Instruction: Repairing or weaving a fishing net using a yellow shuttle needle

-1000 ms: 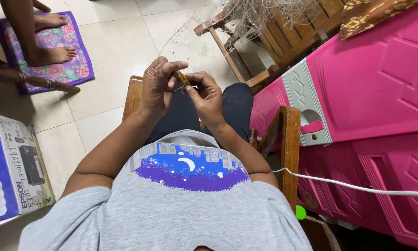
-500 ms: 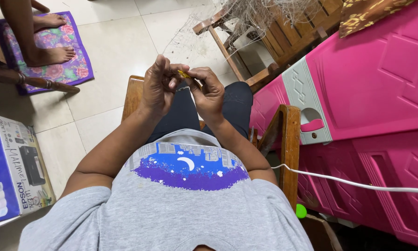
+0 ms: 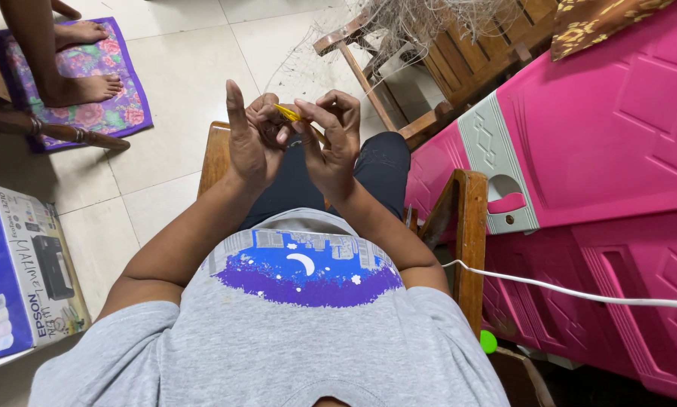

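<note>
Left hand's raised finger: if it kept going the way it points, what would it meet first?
Probably nothing close: the left hand points its finger up-frame over bare tiled floor. Depth is unclear.

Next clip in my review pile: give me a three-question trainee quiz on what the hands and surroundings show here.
1. True or false: both hands are raised together above the lap, fingers on a small yellow object.
2. Which lies at the person's right? A) pink plastic cabinet B) purple floral mat C) printer box
3. Fill in: another person's bare feet stand on the ______.

Key:
1. True: the left hand and right hand meet at the small yellow object.
2. A: the pink plastic cabinet; the printer box is at the left.
3. Purple floral mat, under the bare feet.
</note>
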